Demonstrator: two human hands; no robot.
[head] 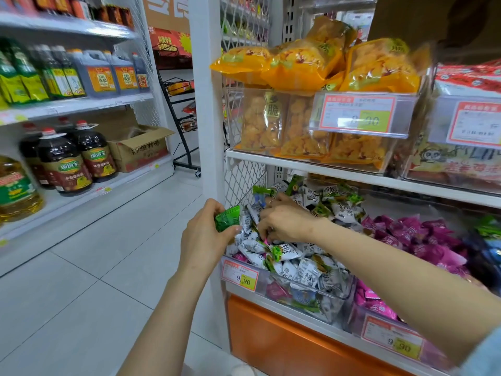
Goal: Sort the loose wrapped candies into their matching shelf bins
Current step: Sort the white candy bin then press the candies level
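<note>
- Low on the right-hand rack [206, 118], a clear bin [311, 290] is heaped with white-and-black wrapped candies [306, 270]. Several green-wrapped ones [294, 183] are mixed in toward the back, and a few pink ones [276, 290] lie low against the front wall.
- The left hand [206, 234] is just beside the bin's left end. Its thumb and fingers are curled round a green candy [227, 219], pinching it clear of the heap.
- The right hand [287, 221] reaches down into the heap with its fingers curled among the wrappers. A scrap of pink wrapper [267, 242] shows at the fingertips, but I cannot tell whether it is pinched.
- A price tag [240, 275] reading 9.90 hangs on the bin's front left corner.
- Just to the right, a second bin holds magenta candies [423, 240] and carries its own 9.90 tag [393, 340].
- On the shelf above, orange snack bags [298, 63] fill and overflow another clear bin, which has a red-bordered tag [363, 112] clipped to its front.
- Under the candy bins runs an orange panel [284, 346].
- Across the pale tiled floor [108, 267], the left-hand shelves carry oil bottles [62, 158] and an open cardboard box [141, 147].
</note>
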